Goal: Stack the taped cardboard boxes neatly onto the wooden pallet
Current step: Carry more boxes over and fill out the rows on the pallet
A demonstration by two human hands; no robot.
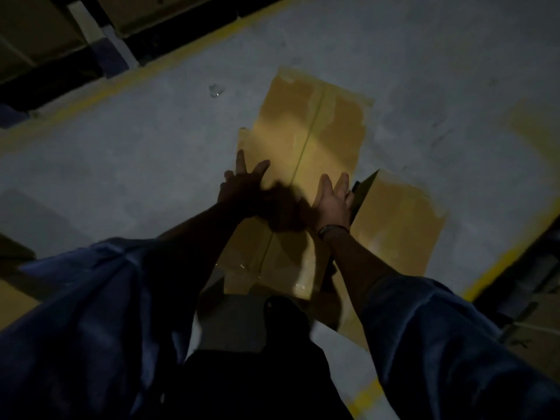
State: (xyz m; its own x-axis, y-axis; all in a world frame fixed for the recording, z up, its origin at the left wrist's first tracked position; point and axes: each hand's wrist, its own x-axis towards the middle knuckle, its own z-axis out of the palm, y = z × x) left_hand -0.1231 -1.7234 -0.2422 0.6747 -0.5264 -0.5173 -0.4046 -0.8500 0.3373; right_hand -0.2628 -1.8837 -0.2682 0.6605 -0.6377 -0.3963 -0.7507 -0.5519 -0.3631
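Note:
A long taped cardboard box [306,137] stands in front of me on the grey floor, a seam of clear tape running down its top. A second cardboard box [400,225] sits against its right side, lower in the view. My left hand [242,186] hovers over the long box's left edge with fingers spread and straight. My right hand [333,198] reaches along the box's right edge, fingers straight, beside the gap between the two boxes. Neither hand grips anything. No wooden pallet shows in the dim view.
Yellow floor lines [169,65] run along the far left and the right [500,268]. Dark racking with a blue-footed post [112,56] stands at the upper left. A scrap of clear plastic [216,90] lies on the floor. More cardboard [533,334] sits at the right edge.

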